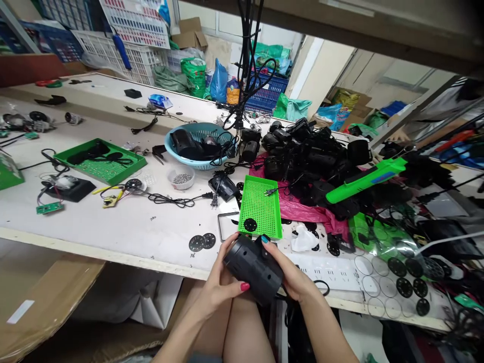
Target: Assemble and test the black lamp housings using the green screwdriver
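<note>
Between my two hands is a black cylindrical plastic housing (254,269), tilted above my lap at the table's front edge. My left hand (219,282) wraps its left end, thumb across the near side. My right hand (285,267) grips the right side, thumb near a small raised part on top; its other fingers are partly hidden behind the housing. Just beyond the housing lies a bright green perforated tray (260,204) with a black disc (250,225) and a plug in it. Two more black discs (202,242) lie to the left on the table.
A blue basket (202,160) of black parts and a small bowl of screws (182,178) stand further back. Black housings and cords pile up (313,156) on pink plastic at right. A white power strip (333,272) lies along the right front edge. Cables (245,65) hang overhead.
</note>
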